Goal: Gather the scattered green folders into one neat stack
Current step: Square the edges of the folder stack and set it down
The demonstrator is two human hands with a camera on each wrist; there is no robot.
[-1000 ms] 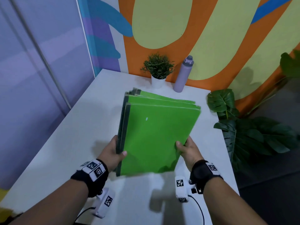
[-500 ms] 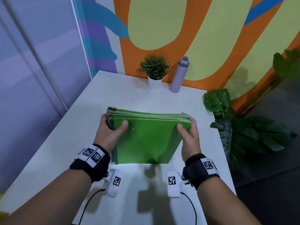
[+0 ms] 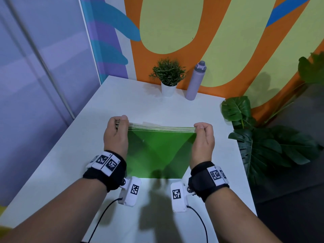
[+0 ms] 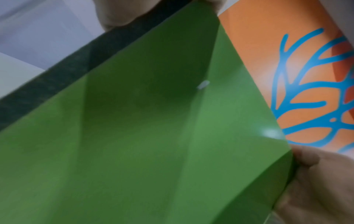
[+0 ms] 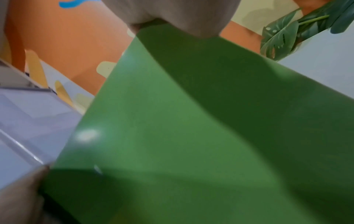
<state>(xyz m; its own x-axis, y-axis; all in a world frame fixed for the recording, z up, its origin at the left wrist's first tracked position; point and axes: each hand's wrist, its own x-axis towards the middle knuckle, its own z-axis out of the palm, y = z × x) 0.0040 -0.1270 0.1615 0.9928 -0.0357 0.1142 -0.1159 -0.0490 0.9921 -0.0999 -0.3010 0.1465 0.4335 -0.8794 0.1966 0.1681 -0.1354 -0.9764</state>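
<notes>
Upright on the white table (image 3: pixel 122 102), the green folders (image 3: pixel 157 151) stand on their lower edge, top corners pinched by the left hand (image 3: pixel 115 135) and right hand (image 3: pixel 203 141). Behind stand a potted plant (image 3: pixel 168 76) and a lilac bottle (image 3: pixel 195 81).

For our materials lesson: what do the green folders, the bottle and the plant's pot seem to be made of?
Green folders: probably thin matte card; pale layered edges, covers bend softly.
Bottle: lilac, smooth matte, plastic or coated metal; cannot tell which.
Pot: white, plain, ceramic or plastic; too small to tell.
</notes>
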